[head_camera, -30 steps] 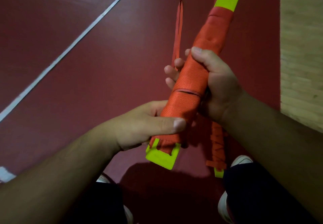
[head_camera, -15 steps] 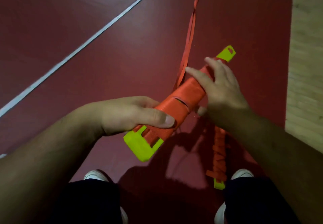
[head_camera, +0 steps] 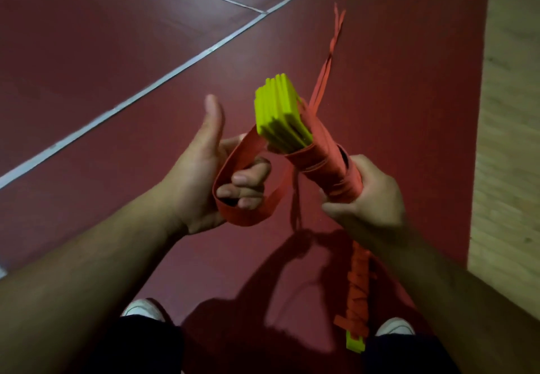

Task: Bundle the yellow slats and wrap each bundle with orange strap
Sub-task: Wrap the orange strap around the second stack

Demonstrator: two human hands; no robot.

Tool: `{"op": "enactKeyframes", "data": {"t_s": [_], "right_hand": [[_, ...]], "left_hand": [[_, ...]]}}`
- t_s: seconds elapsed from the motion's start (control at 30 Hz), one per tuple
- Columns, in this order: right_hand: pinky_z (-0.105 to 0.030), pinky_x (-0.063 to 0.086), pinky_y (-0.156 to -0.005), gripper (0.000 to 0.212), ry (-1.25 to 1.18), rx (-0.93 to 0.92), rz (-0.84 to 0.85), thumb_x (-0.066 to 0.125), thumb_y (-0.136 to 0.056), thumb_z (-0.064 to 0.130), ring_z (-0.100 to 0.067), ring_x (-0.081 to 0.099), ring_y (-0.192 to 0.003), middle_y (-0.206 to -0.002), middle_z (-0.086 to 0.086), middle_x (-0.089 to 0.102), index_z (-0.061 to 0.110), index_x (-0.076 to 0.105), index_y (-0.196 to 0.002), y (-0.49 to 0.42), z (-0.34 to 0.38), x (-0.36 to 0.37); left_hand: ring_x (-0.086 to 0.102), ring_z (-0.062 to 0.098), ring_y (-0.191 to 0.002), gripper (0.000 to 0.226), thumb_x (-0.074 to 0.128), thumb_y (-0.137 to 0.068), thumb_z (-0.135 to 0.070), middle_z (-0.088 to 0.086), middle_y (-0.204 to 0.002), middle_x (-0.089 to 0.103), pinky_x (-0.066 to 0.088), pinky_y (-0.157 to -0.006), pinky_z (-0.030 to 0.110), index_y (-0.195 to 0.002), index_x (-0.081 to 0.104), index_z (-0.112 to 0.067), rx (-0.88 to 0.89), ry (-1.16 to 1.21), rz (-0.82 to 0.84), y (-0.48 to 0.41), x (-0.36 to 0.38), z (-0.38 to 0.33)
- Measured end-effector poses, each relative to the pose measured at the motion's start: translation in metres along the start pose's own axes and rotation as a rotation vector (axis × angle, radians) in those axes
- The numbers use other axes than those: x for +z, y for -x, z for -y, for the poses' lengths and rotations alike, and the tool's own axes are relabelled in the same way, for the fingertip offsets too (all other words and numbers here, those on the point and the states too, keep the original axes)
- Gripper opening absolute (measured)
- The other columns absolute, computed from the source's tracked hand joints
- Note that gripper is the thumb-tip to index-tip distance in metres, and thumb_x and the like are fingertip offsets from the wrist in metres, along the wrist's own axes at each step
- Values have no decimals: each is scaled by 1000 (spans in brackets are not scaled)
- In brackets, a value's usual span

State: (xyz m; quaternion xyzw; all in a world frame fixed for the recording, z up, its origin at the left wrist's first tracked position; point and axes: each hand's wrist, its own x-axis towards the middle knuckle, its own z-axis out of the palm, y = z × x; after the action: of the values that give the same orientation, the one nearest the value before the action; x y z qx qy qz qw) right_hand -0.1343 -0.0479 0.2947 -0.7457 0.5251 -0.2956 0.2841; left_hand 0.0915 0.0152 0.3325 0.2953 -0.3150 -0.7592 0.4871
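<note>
Head view: right hand [head_camera: 369, 201] was clamped around the lower part of the slat bundle [head_camera: 324, 169], which was held up off the floor [head_camera: 102, 38] and tilted so its top end leaned up and to the left. Bare ends of the yellow slats [head_camera: 277, 111] stuck out of the top, edges stacked together; below them the bundle was covered in wound orange strap [head_camera: 239, 154]. The free run of that strap came off the top of the wrap and made a wide loop to the left. Left hand [head_camera: 201, 175] had its fingers curled through the loop, gripping it, thumb pointing straight up. Thin strap tails [head_camera: 323, 75] trailed away across the floor beyond the bundle. A second wrapped bundle [head_camera: 358, 295] lay on the floor just beside the right shoe [head_camera: 394, 327], yellow tip showing at its near end. Left shoe [head_camera: 140, 309] was visible at the bottom. Floor was dark red with a white line [head_camera: 146, 90] running diagonally, and a wooden strip [head_camera: 508, 111] ran along the right edge. Frame was a bit motion-blurred.
</note>
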Motion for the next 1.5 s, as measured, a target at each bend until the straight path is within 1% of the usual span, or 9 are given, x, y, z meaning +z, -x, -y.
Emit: {"op": "enactKeyframes", "data": {"t_s": [0.1,0.2,0.43,0.57,0.83,1.03,1.17,1.3,1.5], "right_hand": [[-9,36,-46,32,-46,67,-14,83,-59,23,6,54,-53,-60,17,62,29,58,-79,0,-1,5],[-10,37,-46,31,-49,80,21,83,-64,18,6,53,-50,-59,27,60,31,55,-70,0,-1,9],[-14,38,-49,27,-54,131,46,70,-56,44,2,55,-57,-67,25,62,30,58,-75,-1,-3,21],[-13,35,-49,31,-8,122,-22,83,-62,37,4,55,-57,-58,10,59,28,55,-72,0,-3,23],[-30,40,-68,50,104,188,-55,85,-65,43,-24,60,-85,-83,8,55,33,45,-93,4,1,36],[-24,34,-69,59,102,96,79,90,-61,36,-13,57,-91,-85,18,47,36,43,-96,11,16,44],[-21,50,-73,56,-189,33,304,89,-55,40,7,60,-81,-90,22,68,41,57,-101,9,19,32],[-57,54,-81,47,-479,100,614,86,-54,34,-32,70,-88,-91,-13,74,12,71,-94,12,11,27],[-44,52,-67,48,-456,44,415,86,-55,35,-29,62,-70,-79,-17,69,4,67,-85,14,11,27]], "left_hand": [[24,3,-38,68,54,-66,-83,-2,-60,32,24,-49,24,-89,68,-20,193,-160,-25,-2,-6,0],[29,7,-45,51,83,-71,-44,2,-67,33,27,-46,21,-104,60,-12,255,-354,-79,-3,-14,-3],[68,15,-76,20,49,-98,-22,3,-97,65,54,-68,22,-98,69,-18,355,-1097,-330,1,-6,-18],[62,19,-67,25,43,-105,-6,5,-81,64,52,-64,22,-98,65,-14,279,-990,-353,3,2,-15],[67,26,-86,51,61,-74,-68,5,-89,70,55,-78,50,-95,67,-23,335,-1004,-546,-7,17,13],[45,7,-55,53,62,-78,-59,-6,-61,52,43,-59,38,-75,59,-6,513,-1002,-885,-13,21,11],[43,10,-45,42,67,-86,-39,-4,-53,48,45,-40,38,-76,55,0,536,-695,-530,-2,30,-13],[40,8,-43,28,76,-82,-29,-9,-54,51,36,-39,20,-79,58,-8,471,-694,-211,6,32,-23],[57,5,-64,47,77,-76,-49,-9,-78,63,56,-54,27,-103,62,-13,351,-777,-198,5,-5,-31]]}}
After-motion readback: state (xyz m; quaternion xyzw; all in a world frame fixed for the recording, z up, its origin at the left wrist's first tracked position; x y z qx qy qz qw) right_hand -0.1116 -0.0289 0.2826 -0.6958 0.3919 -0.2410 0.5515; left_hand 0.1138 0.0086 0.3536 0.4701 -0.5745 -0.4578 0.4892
